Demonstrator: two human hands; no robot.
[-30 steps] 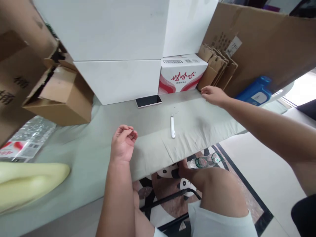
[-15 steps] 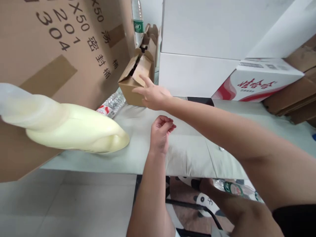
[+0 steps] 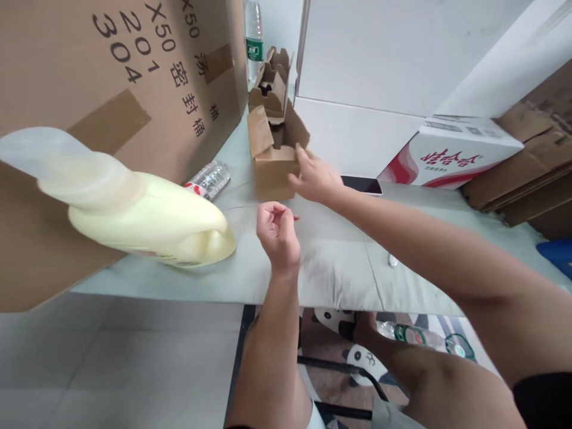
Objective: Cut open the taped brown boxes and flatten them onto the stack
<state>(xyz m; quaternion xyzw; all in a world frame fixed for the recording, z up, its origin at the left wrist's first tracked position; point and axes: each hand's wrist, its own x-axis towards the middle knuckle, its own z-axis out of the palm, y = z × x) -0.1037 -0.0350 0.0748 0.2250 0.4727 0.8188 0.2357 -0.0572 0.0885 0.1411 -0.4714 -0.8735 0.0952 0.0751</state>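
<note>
My right hand (image 3: 315, 177) reaches across the table and grips the right side of a small open brown cardboard box (image 3: 273, 156) whose flaps stand up. My left hand (image 3: 277, 229) rests on the pale green table cover (image 3: 339, 268) just in front of that box, its fingers curled into a loose fist with nothing visible in them. A second small open carton (image 3: 272, 80) stands right behind the first.
A pale yellow plastic jug (image 3: 143, 220) lies on its side at the left. A big printed cardboard box (image 3: 111, 83) leans behind it, with a water bottle (image 3: 210, 177) lying at its foot. White boxes (image 3: 379, 77), a red-and-white carton (image 3: 451, 156), a phone (image 3: 363, 185) and flattened cardboard (image 3: 518, 173) line the back.
My view swung left. My right hand crossed from the folded cardboard at the right to the small brown box and took hold of it; the box has shifted right and now sits more upright.
</note>
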